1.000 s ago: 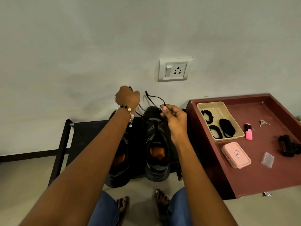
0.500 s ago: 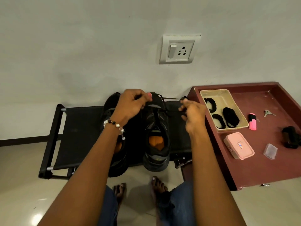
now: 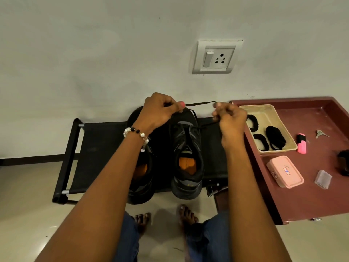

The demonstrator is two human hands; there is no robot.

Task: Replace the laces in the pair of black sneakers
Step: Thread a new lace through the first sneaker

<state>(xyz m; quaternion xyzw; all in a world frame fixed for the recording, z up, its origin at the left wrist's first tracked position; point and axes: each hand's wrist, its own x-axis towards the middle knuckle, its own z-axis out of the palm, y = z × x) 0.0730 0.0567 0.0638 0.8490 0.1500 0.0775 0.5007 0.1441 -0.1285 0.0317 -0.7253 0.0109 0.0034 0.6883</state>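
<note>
Two black sneakers with orange insoles stand side by side on a low black rack (image 3: 98,140), toes to the wall. The right sneaker (image 3: 187,152) is in full view; my left forearm covers much of the left sneaker (image 3: 143,176). A black lace (image 3: 200,104) runs taut between my hands above the right sneaker's toe. My left hand (image 3: 158,110) pinches one end of it. My right hand (image 3: 229,118) grips the other part, and a strand drops from there to the shoe's eyelets.
A maroon table (image 3: 311,201) stands to the right. On it are a beige tray (image 3: 268,110) with three black lace bundles, a pink box (image 3: 285,172), a pink highlighter (image 3: 301,143), keys (image 3: 321,133) and a clear case (image 3: 323,179). My bare feet are on the tiled floor below.
Both hands came down from in front of the wall to the right sneaker's toe and moved apart, stretching the lace level between them. The camera tilted downward.
</note>
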